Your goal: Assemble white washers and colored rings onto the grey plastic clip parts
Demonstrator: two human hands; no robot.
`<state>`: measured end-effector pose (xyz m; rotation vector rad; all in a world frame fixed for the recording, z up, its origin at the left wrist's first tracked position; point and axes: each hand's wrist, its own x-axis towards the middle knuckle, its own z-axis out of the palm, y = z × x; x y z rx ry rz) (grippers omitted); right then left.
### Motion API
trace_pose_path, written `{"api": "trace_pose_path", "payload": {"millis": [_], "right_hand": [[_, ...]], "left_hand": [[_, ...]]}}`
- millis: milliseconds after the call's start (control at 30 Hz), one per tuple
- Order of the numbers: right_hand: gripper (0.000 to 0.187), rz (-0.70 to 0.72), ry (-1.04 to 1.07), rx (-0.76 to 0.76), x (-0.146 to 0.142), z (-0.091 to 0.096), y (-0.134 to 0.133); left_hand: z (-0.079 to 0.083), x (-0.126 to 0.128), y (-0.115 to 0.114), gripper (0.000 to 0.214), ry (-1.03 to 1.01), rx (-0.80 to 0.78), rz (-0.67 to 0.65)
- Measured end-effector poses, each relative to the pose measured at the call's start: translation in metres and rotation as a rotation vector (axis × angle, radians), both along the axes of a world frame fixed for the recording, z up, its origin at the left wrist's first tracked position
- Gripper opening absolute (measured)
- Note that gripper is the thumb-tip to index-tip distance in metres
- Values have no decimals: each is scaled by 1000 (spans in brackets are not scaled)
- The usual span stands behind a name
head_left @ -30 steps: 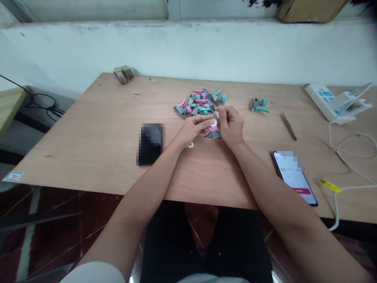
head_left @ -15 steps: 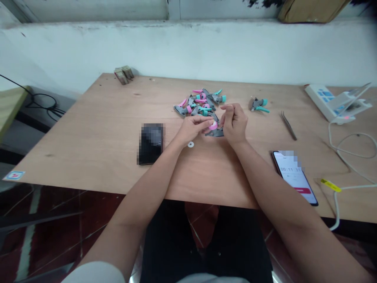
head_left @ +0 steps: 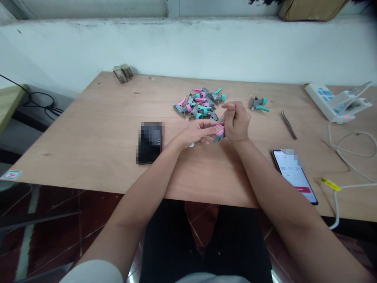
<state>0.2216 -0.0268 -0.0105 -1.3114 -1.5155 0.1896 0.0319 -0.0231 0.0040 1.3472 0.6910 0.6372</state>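
Observation:
Between my hands is a grey trigger spray head with a round pink collar (head_left: pixel 219 130), its open end facing me. My left hand (head_left: pixel 196 133) has its fingers pinched at the collar's left side. My right hand (head_left: pixel 236 121), curled closed, grips the spray head's grey body from the right; its fingers hide most of that body. Partly covered by my left hand, a small white washer (head_left: pixel 191 145) lies on the table. Just beyond my hands is a pile of grey spray heads (head_left: pixel 200 104) with pink or teal triggers and collars.
A single teal spray head (head_left: pixel 259 104) and metal tweezers (head_left: pixel 288 125) lie to the right. Nearer stands a phone showing a timer (head_left: pixel 294 177). A dark phone (head_left: pixel 150 143) is at left. A white power strip (head_left: pixel 326 102) with cable sits far right, small stacked blocks (head_left: pixel 123 73) far left.
My left hand has shifted slightly right and down, now partly covering the washer. The spray head has turned so its pink collar faces me more.

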Motion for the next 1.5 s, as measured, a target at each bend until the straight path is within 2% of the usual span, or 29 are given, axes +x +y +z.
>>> {"api": "trace_pose_path", "payload": {"millis": [133,233,300,400,467,533,600,667,767,1000,1167,1500], "right_hand": [[78,24,-11,50,0,-4,4],[77,18,27,138,0,-8,11],[73,4,42,237,-1,-9,15],[65,36,18,309,-5,-13,19],[62,128,-4,265,-9,-17,20],[60,261,-8,189,-13,-23,20],[56,356,16,125,-17,-29,20],[50,377,60,89,-19,-33,21],[42,353,115,48,-19,-34,21],[35,297,164,-5,-24,-29,18],[33,276,185,-2,-26,-30,18],[25,191,88,81,-26,-24,13]], "left_hand": [[-1,3,-5,42,-49,1,-47],[-5,8,-3,41,-97,7,-14],[-9,10,2,42,-155,43,91],[-17,10,16,41,-245,168,381],[-22,7,25,42,-225,260,545],[-28,3,31,42,-154,347,612],[-34,0,34,42,-88,441,606],[-39,-2,35,41,-30,518,573],[-42,-2,35,37,37,587,550],[-43,-4,37,29,96,715,591],[-42,-5,36,31,153,770,588],[-37,-3,29,32,171,909,592]]}}
